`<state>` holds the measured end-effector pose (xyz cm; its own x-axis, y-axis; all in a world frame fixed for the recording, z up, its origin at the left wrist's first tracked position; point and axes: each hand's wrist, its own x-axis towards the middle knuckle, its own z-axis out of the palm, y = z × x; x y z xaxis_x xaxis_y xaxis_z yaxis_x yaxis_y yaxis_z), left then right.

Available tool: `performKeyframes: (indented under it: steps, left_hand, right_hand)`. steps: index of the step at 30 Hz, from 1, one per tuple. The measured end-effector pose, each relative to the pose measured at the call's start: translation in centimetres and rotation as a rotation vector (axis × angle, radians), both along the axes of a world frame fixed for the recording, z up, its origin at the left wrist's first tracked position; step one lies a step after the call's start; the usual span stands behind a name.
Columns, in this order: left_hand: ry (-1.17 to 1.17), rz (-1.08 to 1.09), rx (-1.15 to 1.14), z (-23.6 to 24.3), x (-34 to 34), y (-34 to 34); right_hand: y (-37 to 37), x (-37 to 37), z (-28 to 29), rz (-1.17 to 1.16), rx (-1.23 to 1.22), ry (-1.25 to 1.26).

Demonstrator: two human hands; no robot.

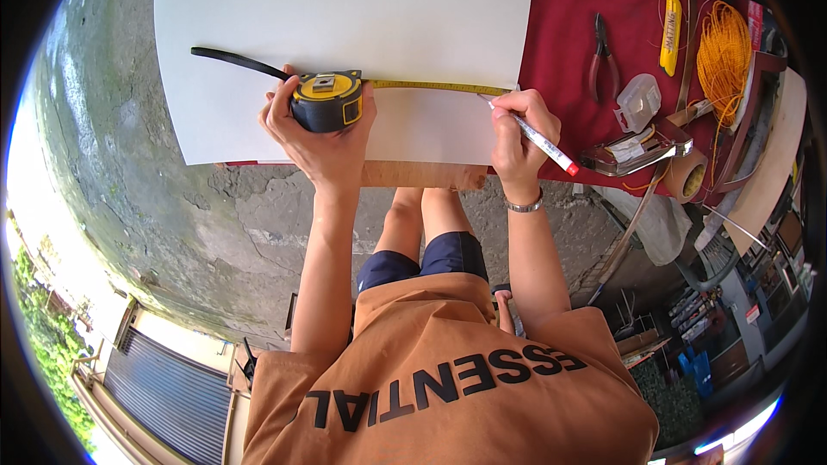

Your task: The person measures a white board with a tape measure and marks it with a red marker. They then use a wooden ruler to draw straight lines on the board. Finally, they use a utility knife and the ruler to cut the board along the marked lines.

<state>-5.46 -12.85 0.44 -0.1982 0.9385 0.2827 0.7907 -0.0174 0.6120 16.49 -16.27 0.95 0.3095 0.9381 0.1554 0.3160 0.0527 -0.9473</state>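
A large white sheet [345, 9] lies on the table in front of me. My left hand [314, 142] grips a black and yellow tape measure [326, 103], its black wrist strap trailing left over the sheet. From the case a yellow blade [439, 84] runs out to the right, across the sheet to near its right edge. At that end my right hand [521, 133] holds a white marker with a red end [544, 145]. The marker's tip points up and left, close to the blade's end. Whether my right fingers also touch the blade I cannot tell.
On the red cloth [560, 60] to the right lie pliers [600, 60], a yellow cutter [670, 33] and a clear plastic box [638, 103]. Beyond them are a bundle of orange cord [724, 52], a metal staple gun [637, 148] and a tape roll [686, 176].
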Motion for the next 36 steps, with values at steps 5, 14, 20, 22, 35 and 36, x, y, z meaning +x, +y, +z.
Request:
performKeyframes:
  steps: [5, 14, 20, 22, 35, 36]
  left_hand:
    - [0.065, -0.025, 0.036, 0.3, 0.1, 0.3]
    - [-0.009, 0.004, 0.018, -0.3, 0.0, -0.1]
    - [0.059, -0.014, 0.033, 0.5, 0.2, 0.3]
    - [0.055, -0.014, 0.027, 0.5, 0.2, 0.3]
    - [-1.028, 0.460, -0.342, 9.5, -0.9, -2.1]
    - [-1.034, 0.566, -0.277, 8.9, -2.8, -2.9]
  right_hand:
    - [-0.4, 0.1, -0.8, 0.016, 0.012, 0.015]
    - [-0.4, 3.0, -0.3, -0.153, 0.149, 0.798]
    - [2.7, 6.2, 2.0, -0.230, 0.108, 0.424]
    - [4.5, 7.3, 2.8, -0.215, 0.108, 0.253]
    - [25.1, 7.4, 6.3, 0.284, -0.044, -0.364]
    - [26.6, 7.2, 5.1, 0.315, -0.050, -0.525]
